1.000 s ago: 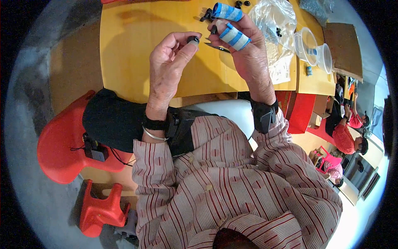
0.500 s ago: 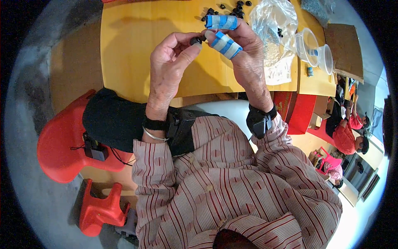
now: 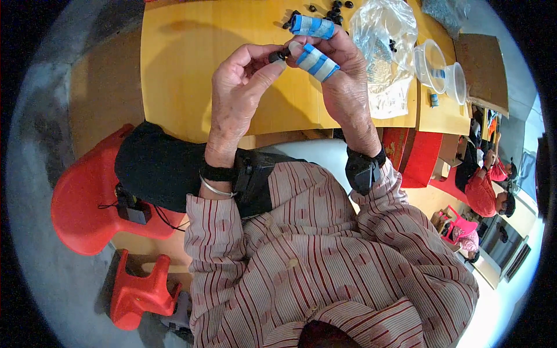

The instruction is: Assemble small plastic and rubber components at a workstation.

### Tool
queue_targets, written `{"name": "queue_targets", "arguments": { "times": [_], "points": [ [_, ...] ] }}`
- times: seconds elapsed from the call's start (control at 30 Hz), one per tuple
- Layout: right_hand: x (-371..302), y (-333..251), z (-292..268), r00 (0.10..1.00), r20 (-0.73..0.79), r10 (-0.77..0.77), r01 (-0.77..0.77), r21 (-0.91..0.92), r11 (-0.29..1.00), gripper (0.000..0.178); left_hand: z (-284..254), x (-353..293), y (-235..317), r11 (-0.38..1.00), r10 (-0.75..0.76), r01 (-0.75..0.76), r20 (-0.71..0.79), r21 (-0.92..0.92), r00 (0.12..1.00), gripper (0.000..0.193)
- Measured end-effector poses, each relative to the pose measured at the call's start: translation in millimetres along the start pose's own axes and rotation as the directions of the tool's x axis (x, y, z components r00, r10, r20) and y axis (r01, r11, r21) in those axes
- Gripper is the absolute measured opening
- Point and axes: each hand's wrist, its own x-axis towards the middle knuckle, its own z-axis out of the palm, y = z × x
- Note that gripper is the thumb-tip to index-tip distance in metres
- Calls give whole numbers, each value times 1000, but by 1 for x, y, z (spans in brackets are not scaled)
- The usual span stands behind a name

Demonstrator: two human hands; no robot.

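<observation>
Above the table, my left hand (image 3: 237, 93) pinches a small black round part (image 3: 275, 57) between thumb and fingers. My right hand (image 3: 346, 87) meets it from the other side, thumb and forefinger closed on the dark end of the same part. Blue and white striped wraps cover the thumb and a finger of my right hand. Whether the black thing is one piece or two pressed together, I cannot tell. Several more black parts (image 3: 335, 11) lie loose on the table beyond my right fingers.
Right of my hands, a clear plastic bag (image 3: 387, 95) lies on the yellow table (image 3: 191, 75). Clear tubs (image 3: 457, 84) and a cardboard flap (image 3: 481, 69) stand farther right. A red chair (image 3: 81, 203) and red stool (image 3: 139, 293) are at left. Other people (image 3: 481, 194) sit at far right.
Both hands stay together around the black part. It has turned slightly between the fingers, and the right fingertips have shifted a little.
</observation>
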Motion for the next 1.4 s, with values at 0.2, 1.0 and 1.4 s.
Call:
{"name": "queue_targets", "arguments": {
  "times": [0.2,1.0,1.4],
  "points": [
    [-1,3,-3,1000,4,-12,12,-64,998,25,1,1,-2,999,-19,19,0,28,1000,21],
    [-6,11,-11,992,6,125,-125,89,988,25,7,-1,-6,892,182,-152,-31,426,983,16],
    [-12,11,-20,978,0,208,-207,107,973,30,10,0,-5,671,354,-344,124,657,927,21]
  ]
}}
